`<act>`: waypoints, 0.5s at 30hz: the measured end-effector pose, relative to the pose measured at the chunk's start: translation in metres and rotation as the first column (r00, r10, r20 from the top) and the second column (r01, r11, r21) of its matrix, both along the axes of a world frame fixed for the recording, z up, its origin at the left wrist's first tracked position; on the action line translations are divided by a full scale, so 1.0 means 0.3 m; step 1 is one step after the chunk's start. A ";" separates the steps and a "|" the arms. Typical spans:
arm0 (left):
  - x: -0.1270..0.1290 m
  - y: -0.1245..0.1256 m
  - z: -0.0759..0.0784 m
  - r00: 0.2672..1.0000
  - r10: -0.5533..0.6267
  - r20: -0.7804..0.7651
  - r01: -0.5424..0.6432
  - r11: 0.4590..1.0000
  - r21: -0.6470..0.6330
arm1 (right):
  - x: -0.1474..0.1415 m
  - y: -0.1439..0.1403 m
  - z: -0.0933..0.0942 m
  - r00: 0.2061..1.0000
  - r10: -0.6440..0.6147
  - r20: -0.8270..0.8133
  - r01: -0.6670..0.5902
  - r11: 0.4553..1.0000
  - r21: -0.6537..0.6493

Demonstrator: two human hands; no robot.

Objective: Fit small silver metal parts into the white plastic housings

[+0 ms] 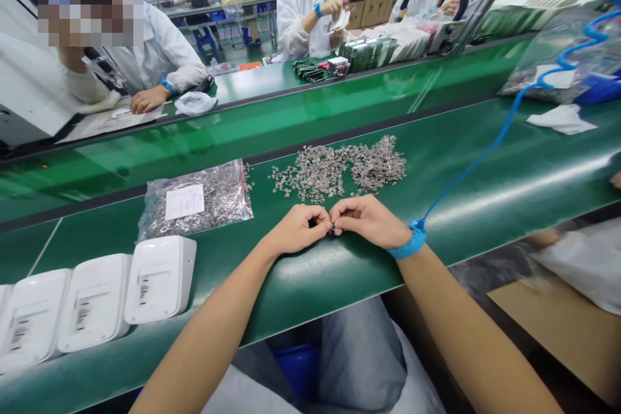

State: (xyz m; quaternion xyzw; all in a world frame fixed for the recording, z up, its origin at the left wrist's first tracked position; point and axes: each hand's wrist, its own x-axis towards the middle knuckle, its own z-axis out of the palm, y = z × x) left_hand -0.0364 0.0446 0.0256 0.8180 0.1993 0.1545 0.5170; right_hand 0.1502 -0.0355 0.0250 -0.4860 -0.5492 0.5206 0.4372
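My left hand (297, 229) and my right hand (369, 219) rest on the green bench top (485, 194), fingertips meeting around a small metal part (332, 229). Both hands pinch it; the part is mostly hidden by the fingers. Just beyond my hands lies a loose pile of small silvery metal parts (339, 169). A clear plastic bag (196, 200) full of the same parts, with a white label, lies to the left of the pile. A blue wrist strap (410, 240) circles my right wrist, and its blue coiled cord (490, 149) runs off to the far right.
Three white boxes with barcode labels (97, 301) stand in a row at the near left edge. A green conveyor belt (291, 119) runs behind the bench. Across it, people in white coats work amid stacked cartons (373, 52). A white cloth (560, 119) lies at right.
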 end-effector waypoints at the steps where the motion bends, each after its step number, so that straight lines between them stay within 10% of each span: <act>1: 0.001 -0.001 -0.001 1.000 -0.007 -0.001 0.007 1.000 0.030 | 0.001 -0.001 -0.002 1.000 -0.003 -0.015 0.003 1.000 -0.007; 10: 0.019 -0.008 -0.039 0.969 0.222 0.104 -0.245 0.897 0.367 | 0.000 0.011 -0.027 0.957 -0.226 0.184 0.183 0.957 0.226; 15: 0.022 -0.004 -0.044 0.931 0.321 0.175 -0.360 0.888 0.286 | -0.011 0.012 -0.033 0.936 -0.246 0.251 0.179 0.949 0.260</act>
